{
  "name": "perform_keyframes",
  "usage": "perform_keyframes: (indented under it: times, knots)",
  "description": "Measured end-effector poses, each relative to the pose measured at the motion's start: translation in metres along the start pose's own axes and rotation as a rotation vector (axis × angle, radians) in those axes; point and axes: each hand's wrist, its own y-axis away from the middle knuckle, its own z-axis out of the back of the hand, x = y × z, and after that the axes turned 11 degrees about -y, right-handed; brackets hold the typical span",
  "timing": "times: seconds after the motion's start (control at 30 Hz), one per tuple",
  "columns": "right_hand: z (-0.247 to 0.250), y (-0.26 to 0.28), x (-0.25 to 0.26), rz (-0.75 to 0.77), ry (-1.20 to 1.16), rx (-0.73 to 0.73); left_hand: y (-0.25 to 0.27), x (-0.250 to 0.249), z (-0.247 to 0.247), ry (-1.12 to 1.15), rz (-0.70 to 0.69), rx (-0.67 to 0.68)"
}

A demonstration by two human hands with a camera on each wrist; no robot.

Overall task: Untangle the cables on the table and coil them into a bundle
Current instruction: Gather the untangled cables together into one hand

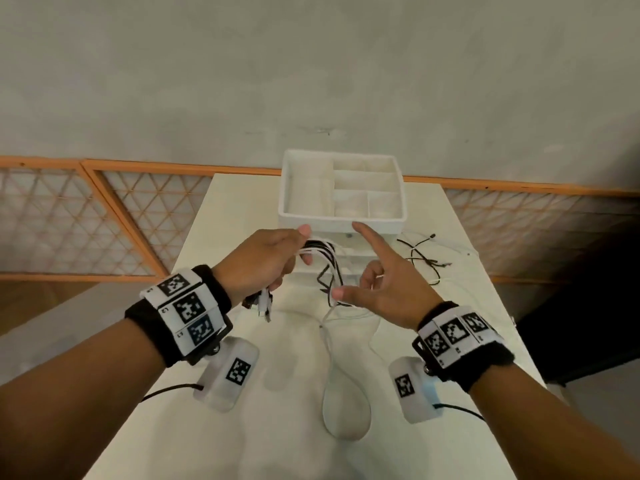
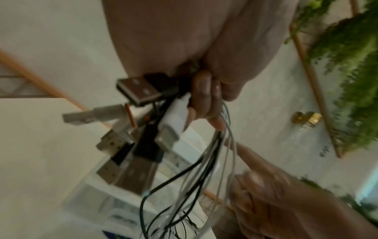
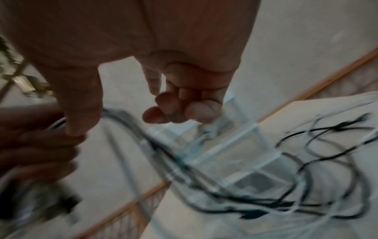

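My left hand (image 1: 266,263) is up over the middle of the counter (image 1: 242,393), and its fingers are curled tight round a bunch of black and white cables (image 1: 320,252). My right hand (image 1: 375,282) is just beside it. The pointing finger sticks straight out, the thumb is out too, and the other fingers are curled in. A thin white cable (image 1: 329,318) runs by my right thumb, but I cannot tell if that hand is holding it.

From my head I see the cables hang down from my left hand and a long white loop (image 1: 346,410) lie on the counter near the front edge. More black and white cables (image 1: 424,258) lie loose by the right edge, next to a white tray (image 1: 341,221) with little boxes in it at the far edge.

The left wrist view shows what my head cannot: the plug ends (image 2: 141,129), silver, black and white, all sticking out below my fingers (image 2: 201,97).

The right wrist view is blurry. It shows my curled fingers (image 3: 184,106) and the loose cables on the counter.
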Motion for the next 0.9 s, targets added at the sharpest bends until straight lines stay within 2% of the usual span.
perform_keyframes:
  times: [0.1,0.17,0.23,0.27,0.33,0.37,0.4,0.43,0.5,0.57,0.63,0.73,0.8,0.9]
  knots:
    - [-0.037,-0.002,0.009,-0.006,-0.025,0.048,0.008,-0.014,-0.011,-0.090,-0.142,0.034]
    - [-0.048,-0.003,-0.010,-0.173,-0.020,0.129,0.015,-0.017,-0.008,-0.118,-0.235,-0.006]
    - [-0.040,-0.004,-0.035,-0.367,0.112,0.203,0.023,-0.012,0.005,-0.081,-0.242,-0.013]
    - [-0.031,-0.006,-0.045,-0.409,0.183,0.153,0.026,-0.006,0.013,-0.088,-0.212,0.007]
    - [-0.006,-0.013,-0.063,-0.377,0.283,-0.128,0.029,0.013,0.026,-0.246,-0.098,0.087]
    - [0.003,-0.018,-0.071,-0.304,0.321,-0.297,0.030,0.028,0.028,-0.384,-0.028,0.137]
    - [0.009,-0.019,-0.074,-0.222,0.324,-0.400,0.028,0.042,0.025,-0.533,0.030,0.172]
    - [0.009,-0.019,-0.075,-0.156,0.283,-0.413,0.027,0.059,0.018,-0.665,0.088,0.173]
    - [-0.008,-0.014,-0.080,-0.151,0.225,-0.299,0.025,0.089,0.003,-0.749,0.216,0.091]
    - [-0.033,-0.002,-0.093,-0.255,0.212,-0.223,0.027,0.107,-0.010,-0.682,0.298,0.004]
    - [-0.060,0.010,-0.110,-0.356,0.258,-0.201,0.029,0.118,-0.023,-0.622,0.293,0.010]
    - [-0.102,0.023,-0.125,-0.512,0.514,0.047,0.036,0.116,-0.044,-0.580,0.204,0.110]
    - [-0.122,0.027,-0.128,-0.537,0.626,0.150,0.038,0.109,-0.055,-0.569,0.167,0.161]
    - [-0.126,0.029,-0.122,-0.465,0.634,0.172,0.034,0.099,-0.060,-0.514,0.151,0.102]
